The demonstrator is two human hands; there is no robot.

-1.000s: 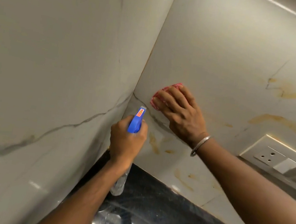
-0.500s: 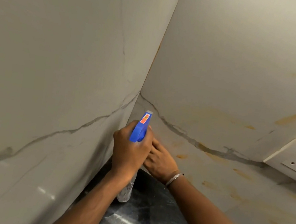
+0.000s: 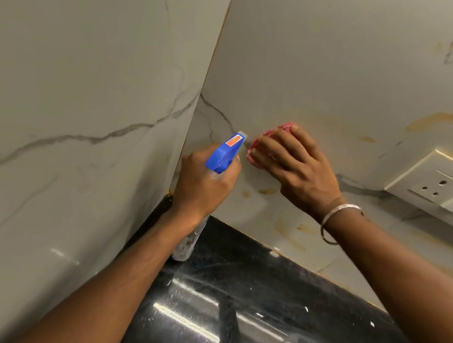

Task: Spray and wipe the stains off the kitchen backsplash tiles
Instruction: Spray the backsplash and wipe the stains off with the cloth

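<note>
My left hand (image 3: 202, 185) grips a spray bottle (image 3: 225, 153) with a blue trigger head and a clear body, nozzle toward the corner of the walls. My right hand (image 3: 293, 166) presses a pink cloth (image 3: 265, 139) flat against the marble-look backsplash tile (image 3: 323, 68), just right of the bottle; most of the cloth is hidden under the fingers. Yellow-brown stains (image 3: 267, 191) mark the tile below the hand, and more stains (image 3: 433, 120) streak the upper right.
A white socket and switch plate (image 3: 437, 188) sticks out from the wall at the right. The black glossy countertop (image 3: 255, 322) runs along the bottom. A second tiled wall (image 3: 84, 91) closes the left side.
My right hand with the cloth went down low behind the bottle, then came back up onto the tile right of the corner. The left hand kept holding the bottle in place.
</note>
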